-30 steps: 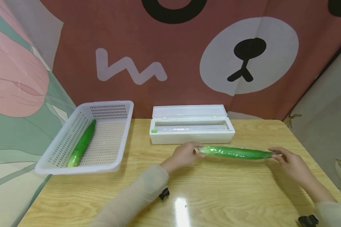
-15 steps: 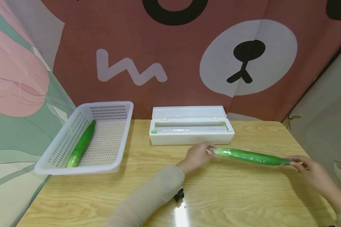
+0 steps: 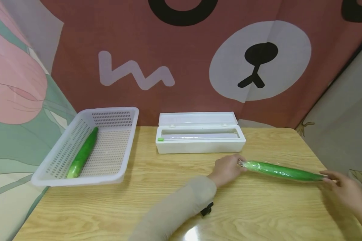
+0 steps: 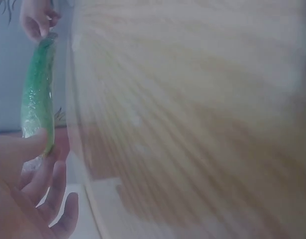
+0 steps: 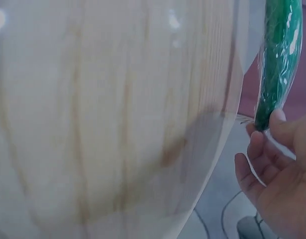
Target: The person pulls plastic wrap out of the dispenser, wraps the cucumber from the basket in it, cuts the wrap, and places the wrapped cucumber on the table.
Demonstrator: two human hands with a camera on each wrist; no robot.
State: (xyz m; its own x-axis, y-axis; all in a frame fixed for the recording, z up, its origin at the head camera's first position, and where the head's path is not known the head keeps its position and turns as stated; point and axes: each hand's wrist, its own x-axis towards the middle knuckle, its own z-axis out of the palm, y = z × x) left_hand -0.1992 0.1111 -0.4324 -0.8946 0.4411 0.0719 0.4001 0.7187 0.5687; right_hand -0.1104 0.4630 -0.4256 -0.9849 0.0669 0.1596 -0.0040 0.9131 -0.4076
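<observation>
A green cucumber wrapped in clear plastic film is stretched between both hands over the right part of the table. My left hand pinches the film at its pale end, thumb against fingers, as the left wrist view also shows with the cucumber beyond. The right hand pinches the darker tip; in the right wrist view, thumb and fingertips of that hand meet at the film-covered end. Behind the left hand stands a white cling film box, lid up, with a roll inside.
A white plastic basket at the left holds another cucumber, which shows no shiny film. The wooden table ends at the right just by the right hand. A patterned curtain hangs behind the table.
Both hands have moved to the right and slightly nearer, carrying the wrapped cucumber with them; its right end now sits lower. The basket and the box have stayed in place.
</observation>
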